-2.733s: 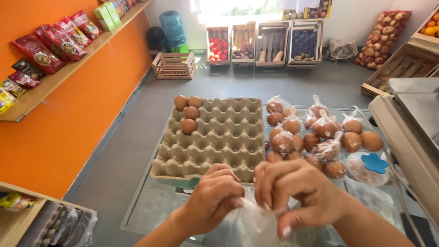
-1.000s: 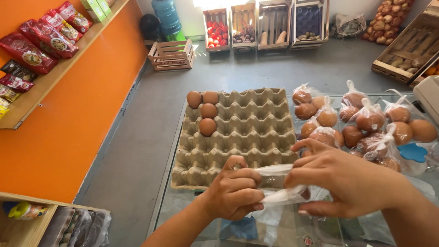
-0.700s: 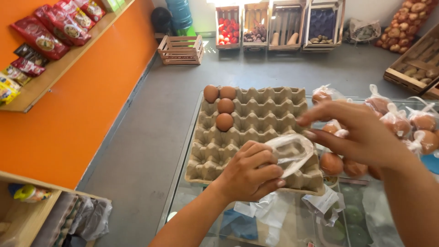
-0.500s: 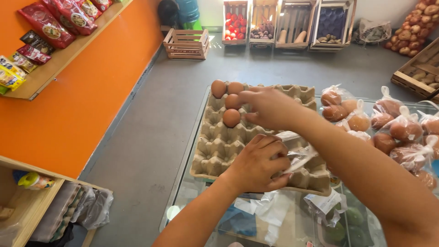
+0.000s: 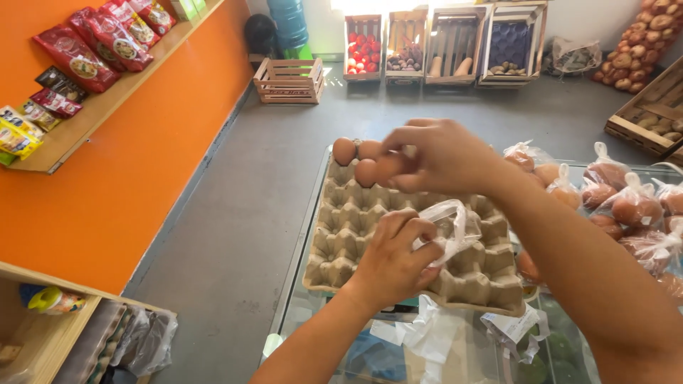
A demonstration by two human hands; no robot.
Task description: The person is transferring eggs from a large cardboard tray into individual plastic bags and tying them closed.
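Note:
A grey cardboard egg tray (image 5: pixel 356 220) lies on a glass counter (image 5: pixel 295 320). A few brown eggs sit in its far left corner. My right hand (image 5: pixel 441 156) reaches across the tray and has its fingers closed on one brown egg (image 5: pixel 390 169) there, beside the other eggs (image 5: pixel 344 151). My left hand (image 5: pixel 391 259) rests over the near part of the tray and grips a clear plastic bag (image 5: pixel 449 224), held open at its mouth.
Several knotted clear bags of eggs (image 5: pixel 619 206) lie to the right of the tray. Loose plastic bags (image 5: pixel 434 334) lie on the glass near me. An orange wall with a snack shelf (image 5: pixel 85 121) is at left. Wooden produce crates (image 5: pixel 441 43) stand across the grey floor.
My right hand let go of the bag and reached left across the tray to the eggs in the far corner, closing on one. My left hand kept hold of the bag.

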